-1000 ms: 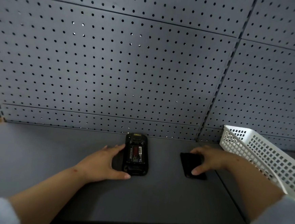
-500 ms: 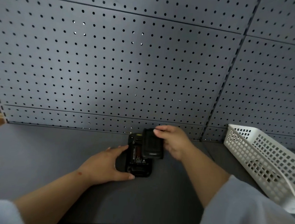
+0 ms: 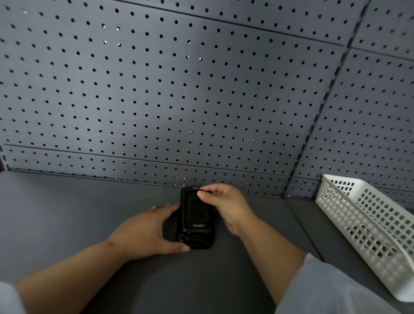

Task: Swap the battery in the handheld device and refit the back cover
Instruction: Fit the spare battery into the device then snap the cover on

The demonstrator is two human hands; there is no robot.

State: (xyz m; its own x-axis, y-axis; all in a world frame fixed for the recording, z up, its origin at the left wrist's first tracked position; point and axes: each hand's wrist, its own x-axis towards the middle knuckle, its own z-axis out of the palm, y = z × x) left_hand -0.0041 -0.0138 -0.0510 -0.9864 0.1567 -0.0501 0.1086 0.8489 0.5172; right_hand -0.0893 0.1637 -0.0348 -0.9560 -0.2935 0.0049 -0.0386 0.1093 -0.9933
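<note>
Left hand [image 3: 150,229] flat, open, bracing device [image 3: 194,240] at lower centre; right hand [image 3: 224,205] pinching top edge of cover [image 3: 194,212] laid on device back; battery hidden, likely swapped; cover not pressed home yet; basket [image 3: 368,229] right

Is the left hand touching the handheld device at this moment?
Touching. The head view shows the left hand cupped against the handheld device's left side, thumb at its lower edge, no gap visible between them.

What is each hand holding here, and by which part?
Right hand pinches the back cover at its far top edge, laid over the handheld device. Left hand steadies the device's left side.
</note>
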